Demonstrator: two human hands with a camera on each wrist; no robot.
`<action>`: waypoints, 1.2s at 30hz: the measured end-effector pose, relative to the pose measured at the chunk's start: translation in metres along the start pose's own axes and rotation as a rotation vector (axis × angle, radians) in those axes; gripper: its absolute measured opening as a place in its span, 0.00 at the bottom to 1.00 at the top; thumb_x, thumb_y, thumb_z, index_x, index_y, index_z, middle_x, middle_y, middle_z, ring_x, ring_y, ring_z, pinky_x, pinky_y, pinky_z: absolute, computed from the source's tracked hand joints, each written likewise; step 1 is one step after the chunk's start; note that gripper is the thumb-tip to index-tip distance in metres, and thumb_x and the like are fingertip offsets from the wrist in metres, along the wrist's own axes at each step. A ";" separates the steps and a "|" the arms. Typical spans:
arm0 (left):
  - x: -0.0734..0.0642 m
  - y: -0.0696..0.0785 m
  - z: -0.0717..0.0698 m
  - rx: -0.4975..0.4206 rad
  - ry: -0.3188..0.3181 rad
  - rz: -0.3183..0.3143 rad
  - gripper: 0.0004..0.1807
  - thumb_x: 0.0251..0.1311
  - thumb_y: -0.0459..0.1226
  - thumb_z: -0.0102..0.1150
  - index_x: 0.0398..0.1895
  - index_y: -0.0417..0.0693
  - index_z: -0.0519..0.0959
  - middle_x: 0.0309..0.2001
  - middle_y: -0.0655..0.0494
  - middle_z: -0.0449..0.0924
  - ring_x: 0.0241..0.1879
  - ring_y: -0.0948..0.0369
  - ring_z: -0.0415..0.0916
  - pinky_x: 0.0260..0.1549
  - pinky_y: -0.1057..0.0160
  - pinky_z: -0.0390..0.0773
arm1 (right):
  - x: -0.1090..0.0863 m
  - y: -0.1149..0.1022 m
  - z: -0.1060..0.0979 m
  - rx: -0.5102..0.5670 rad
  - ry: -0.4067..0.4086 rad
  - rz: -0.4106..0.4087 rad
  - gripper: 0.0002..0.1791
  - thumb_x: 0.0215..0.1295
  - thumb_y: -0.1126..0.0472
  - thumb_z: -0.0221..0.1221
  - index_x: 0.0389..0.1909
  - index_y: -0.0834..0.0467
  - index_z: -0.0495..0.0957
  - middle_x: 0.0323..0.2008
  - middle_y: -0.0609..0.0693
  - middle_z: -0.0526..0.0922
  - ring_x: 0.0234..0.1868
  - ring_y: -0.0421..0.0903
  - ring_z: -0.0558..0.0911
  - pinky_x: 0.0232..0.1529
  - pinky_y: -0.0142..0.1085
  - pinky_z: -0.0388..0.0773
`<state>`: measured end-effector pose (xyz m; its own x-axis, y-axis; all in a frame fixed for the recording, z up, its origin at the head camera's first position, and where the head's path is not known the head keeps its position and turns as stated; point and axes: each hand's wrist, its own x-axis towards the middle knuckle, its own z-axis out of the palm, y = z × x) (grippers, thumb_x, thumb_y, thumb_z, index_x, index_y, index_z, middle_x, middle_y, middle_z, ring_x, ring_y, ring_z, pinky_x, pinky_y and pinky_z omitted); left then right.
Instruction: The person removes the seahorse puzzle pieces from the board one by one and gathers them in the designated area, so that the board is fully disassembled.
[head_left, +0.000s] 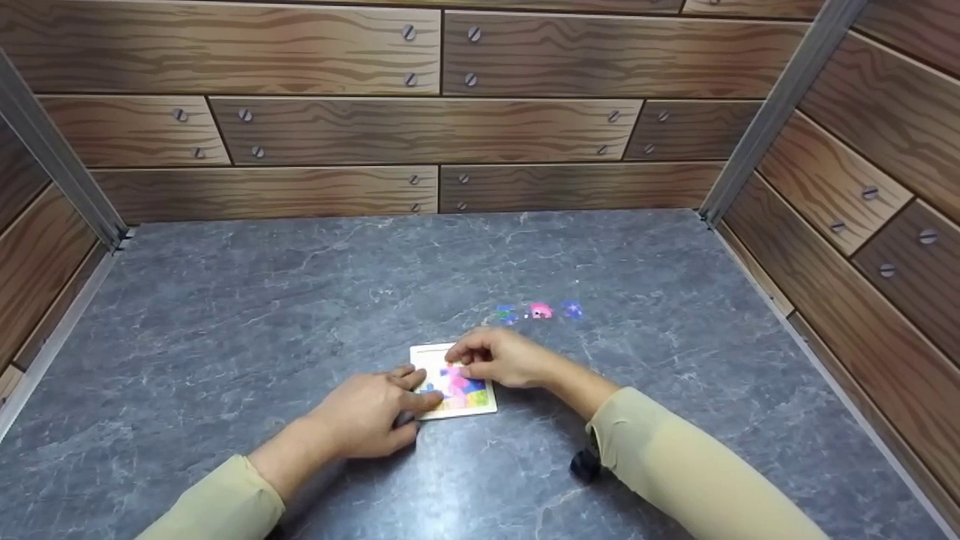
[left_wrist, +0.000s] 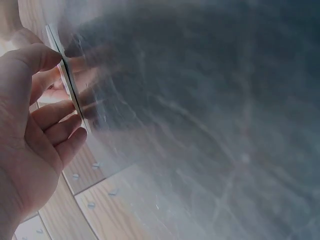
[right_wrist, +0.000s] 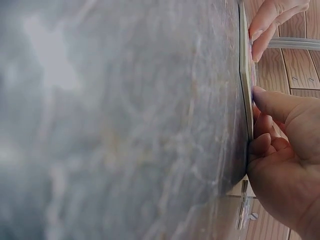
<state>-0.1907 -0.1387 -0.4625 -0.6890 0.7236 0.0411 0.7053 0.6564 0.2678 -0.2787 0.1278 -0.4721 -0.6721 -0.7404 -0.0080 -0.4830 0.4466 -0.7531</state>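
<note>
A small square jigsaw board (head_left: 454, 412) with a pale frame lies on the grey tabletop, partly filled with pink, blue and yellow pieces. My left hand (head_left: 367, 416) rests on its left side, index finger extended over the pieces and thumb by the near left corner. From the right, my right hand (head_left: 510, 358) reaches over the board; thumb and index finger pinch a small puzzle piece (head_left: 452, 366) at the picture, mostly hidden by the fingers. In the right wrist view, the thumb touches the picture side of the board (right_wrist: 246, 75) and the other fingers curl at its edge.
Beyond the right hand lie three loose pieces: a blue-green one (head_left: 506, 313), a pink one (head_left: 540, 310) and a blue one (head_left: 572, 309). A black object (head_left: 585, 465) shows under the right sleeve. Wood-patterned walls (head_left: 420, 131) enclose the table's back and sides.
</note>
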 end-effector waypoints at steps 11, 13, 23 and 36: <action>0.002 0.000 0.002 0.045 -0.020 0.036 0.27 0.68 0.42 0.59 0.71 0.55 0.81 0.71 0.36 0.73 0.72 0.41 0.72 0.59 0.40 0.80 | 0.001 0.001 0.001 0.017 -0.003 0.014 0.13 0.72 0.67 0.66 0.54 0.61 0.87 0.39 0.45 0.81 0.40 0.38 0.76 0.44 0.31 0.74; 0.002 0.000 0.002 0.045 -0.028 0.040 0.28 0.68 0.42 0.58 0.71 0.54 0.81 0.71 0.36 0.73 0.72 0.41 0.71 0.60 0.40 0.79 | 0.001 0.001 0.001 0.021 -0.007 0.013 0.13 0.72 0.67 0.65 0.54 0.61 0.87 0.39 0.45 0.81 0.40 0.38 0.76 0.44 0.31 0.74; 0.004 -0.001 0.002 0.014 -0.021 0.032 0.27 0.66 0.44 0.60 0.70 0.55 0.82 0.69 0.36 0.75 0.70 0.41 0.73 0.59 0.41 0.80 | 0.000 0.002 -0.001 0.008 -0.002 -0.002 0.13 0.72 0.65 0.66 0.54 0.60 0.87 0.40 0.46 0.82 0.40 0.39 0.76 0.44 0.32 0.74; 0.006 0.000 0.002 0.071 -0.040 0.031 0.28 0.67 0.44 0.58 0.71 0.58 0.81 0.69 0.36 0.75 0.70 0.40 0.73 0.55 0.40 0.82 | -0.001 0.001 -0.001 0.025 -0.010 0.008 0.13 0.73 0.65 0.65 0.55 0.60 0.87 0.40 0.46 0.82 0.40 0.40 0.76 0.44 0.32 0.74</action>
<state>-0.1943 -0.1341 -0.4640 -0.6604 0.7509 0.0090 0.7372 0.6459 0.1985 -0.2792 0.1290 -0.4718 -0.6700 -0.7421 -0.0205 -0.4636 0.4399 -0.7691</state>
